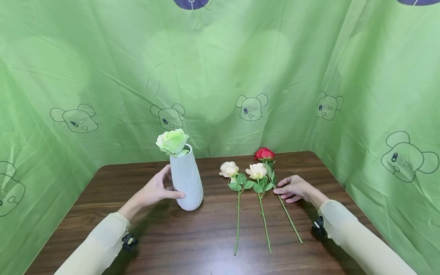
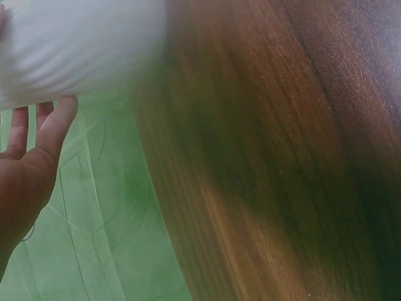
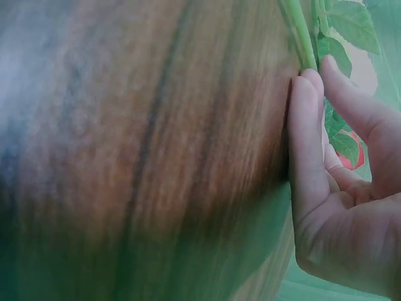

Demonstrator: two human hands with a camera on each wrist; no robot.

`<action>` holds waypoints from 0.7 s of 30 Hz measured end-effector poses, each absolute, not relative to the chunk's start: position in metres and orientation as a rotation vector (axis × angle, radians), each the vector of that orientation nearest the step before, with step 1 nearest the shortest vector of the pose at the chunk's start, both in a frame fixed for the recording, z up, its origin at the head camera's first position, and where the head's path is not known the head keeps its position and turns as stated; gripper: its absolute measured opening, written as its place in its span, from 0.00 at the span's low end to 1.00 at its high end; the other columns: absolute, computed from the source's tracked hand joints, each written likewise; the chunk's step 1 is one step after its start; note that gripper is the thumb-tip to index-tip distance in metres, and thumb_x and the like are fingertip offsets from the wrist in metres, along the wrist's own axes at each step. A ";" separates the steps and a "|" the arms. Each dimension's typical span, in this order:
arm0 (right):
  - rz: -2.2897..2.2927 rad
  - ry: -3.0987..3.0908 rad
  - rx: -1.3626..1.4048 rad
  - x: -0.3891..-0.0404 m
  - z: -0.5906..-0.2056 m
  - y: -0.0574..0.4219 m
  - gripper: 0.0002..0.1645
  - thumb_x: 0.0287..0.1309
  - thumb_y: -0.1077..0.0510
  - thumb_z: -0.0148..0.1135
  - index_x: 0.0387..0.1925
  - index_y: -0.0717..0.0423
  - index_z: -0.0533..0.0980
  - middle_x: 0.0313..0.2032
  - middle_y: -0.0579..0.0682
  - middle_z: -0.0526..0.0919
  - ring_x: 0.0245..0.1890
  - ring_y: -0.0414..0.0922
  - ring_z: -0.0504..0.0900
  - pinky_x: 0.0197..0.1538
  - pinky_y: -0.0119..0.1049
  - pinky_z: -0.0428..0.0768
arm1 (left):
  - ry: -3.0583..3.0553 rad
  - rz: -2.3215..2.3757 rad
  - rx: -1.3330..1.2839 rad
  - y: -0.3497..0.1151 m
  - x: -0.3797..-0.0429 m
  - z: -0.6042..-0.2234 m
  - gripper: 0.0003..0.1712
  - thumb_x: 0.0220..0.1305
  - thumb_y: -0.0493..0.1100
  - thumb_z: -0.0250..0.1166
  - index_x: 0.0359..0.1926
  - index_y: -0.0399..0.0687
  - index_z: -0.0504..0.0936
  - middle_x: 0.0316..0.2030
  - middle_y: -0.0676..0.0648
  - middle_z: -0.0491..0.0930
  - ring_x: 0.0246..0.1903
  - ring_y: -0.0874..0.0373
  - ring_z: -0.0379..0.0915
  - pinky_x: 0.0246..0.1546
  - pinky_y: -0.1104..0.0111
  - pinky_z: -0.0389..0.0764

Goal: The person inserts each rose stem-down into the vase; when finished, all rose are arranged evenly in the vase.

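My left hand (image 1: 160,187) grips a white ribbed vase (image 1: 187,179) from its left side, thumb across the front and fingers behind. A pale green-white rose (image 1: 172,141) stands in the vase, its bloom leaning left over the rim. In the left wrist view the fingers (image 2: 56,128) lie against the vase wall (image 2: 75,47). My right hand (image 1: 295,188) pinches the green stem (image 1: 290,219) of a red rose (image 1: 264,154) just below its leaves. The right wrist view shows thumb and fingertips at that stem (image 3: 302,34), the red bloom partly hidden behind the hand.
Two cream roses, one on the left (image 1: 229,169) and one in the middle (image 1: 256,171), lie side by side left of the red rose, stems toward me. The dark wooden table (image 1: 154,244) backs onto a green curtain (image 1: 213,76) with bear drawings, which also hangs along both sides.
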State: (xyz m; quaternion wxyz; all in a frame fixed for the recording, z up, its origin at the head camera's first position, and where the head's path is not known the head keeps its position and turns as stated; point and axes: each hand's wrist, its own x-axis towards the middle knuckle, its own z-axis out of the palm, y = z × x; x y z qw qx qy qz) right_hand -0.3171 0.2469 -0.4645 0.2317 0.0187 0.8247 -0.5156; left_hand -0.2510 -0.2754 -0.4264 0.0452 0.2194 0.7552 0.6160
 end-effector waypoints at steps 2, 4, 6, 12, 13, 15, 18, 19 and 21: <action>-1.414 2.273 0.048 -0.316 -0.464 0.246 0.34 0.55 0.55 0.78 0.56 0.69 0.72 0.33 0.51 0.87 0.30 0.44 0.86 0.31 0.39 0.89 | 2.309 1.881 0.672 -0.276 -0.251 -0.427 0.48 0.45 0.30 0.82 0.65 0.41 0.65 0.54 0.33 0.72 0.54 0.40 0.72 0.54 0.51 0.84; -1.410 2.283 0.053 -0.316 -0.463 0.246 0.33 0.55 0.56 0.78 0.55 0.69 0.73 0.32 0.52 0.86 0.30 0.43 0.86 0.31 0.39 0.89 | 2.310 1.877 0.670 -0.276 -0.251 -0.426 0.48 0.45 0.30 0.82 0.65 0.42 0.65 0.54 0.33 0.72 0.53 0.40 0.72 0.54 0.51 0.84; -1.405 2.294 0.059 -0.316 -0.463 0.245 0.32 0.55 0.56 0.77 0.55 0.69 0.73 0.32 0.52 0.86 0.29 0.43 0.85 0.30 0.39 0.89 | 2.305 1.874 0.671 -0.275 -0.250 -0.426 0.48 0.45 0.30 0.82 0.65 0.42 0.65 0.54 0.33 0.72 0.54 0.40 0.72 0.54 0.50 0.84; -1.419 2.289 0.077 -0.315 -0.464 0.243 0.31 0.55 0.57 0.77 0.54 0.68 0.73 0.31 0.51 0.86 0.29 0.44 0.85 0.31 0.39 0.89 | 2.306 1.877 0.669 -0.275 -0.250 -0.425 0.48 0.44 0.30 0.82 0.64 0.42 0.65 0.54 0.33 0.72 0.53 0.41 0.73 0.54 0.50 0.84; -1.418 2.287 0.066 -0.315 -0.463 0.243 0.31 0.55 0.57 0.77 0.54 0.68 0.73 0.31 0.51 0.87 0.29 0.44 0.86 0.31 0.39 0.89 | 2.308 1.878 0.670 -0.275 -0.250 -0.425 0.48 0.44 0.30 0.82 0.64 0.42 0.65 0.54 0.33 0.72 0.53 0.41 0.73 0.54 0.50 0.84; -1.416 2.288 0.056 -0.314 -0.462 0.243 0.31 0.56 0.58 0.76 0.54 0.69 0.73 0.31 0.51 0.86 0.29 0.43 0.85 0.30 0.39 0.89 | 2.307 1.881 0.671 -0.275 -0.250 -0.424 0.48 0.44 0.30 0.82 0.64 0.42 0.65 0.54 0.33 0.72 0.53 0.41 0.73 0.54 0.50 0.84; -1.404 2.297 0.052 -0.314 -0.461 0.242 0.29 0.56 0.59 0.76 0.53 0.69 0.72 0.31 0.50 0.86 0.28 0.43 0.85 0.30 0.38 0.89 | 2.302 1.886 0.677 -0.275 -0.249 -0.424 0.48 0.44 0.30 0.82 0.64 0.42 0.65 0.54 0.33 0.72 0.53 0.41 0.73 0.54 0.50 0.83; -1.397 2.301 0.051 -0.314 -0.461 0.242 0.29 0.56 0.59 0.76 0.53 0.69 0.73 0.30 0.50 0.86 0.28 0.42 0.85 0.30 0.38 0.89 | 2.298 1.890 0.680 -0.275 -0.249 -0.424 0.48 0.44 0.30 0.82 0.64 0.41 0.65 0.54 0.33 0.72 0.53 0.41 0.73 0.54 0.50 0.83; -1.389 2.305 0.065 -0.315 -0.461 0.241 0.28 0.55 0.59 0.76 0.52 0.68 0.74 0.30 0.50 0.86 0.27 0.42 0.85 0.29 0.38 0.88 | 2.295 1.894 0.677 -0.275 -0.249 -0.424 0.47 0.44 0.29 0.82 0.64 0.41 0.65 0.54 0.33 0.72 0.53 0.40 0.73 0.54 0.50 0.83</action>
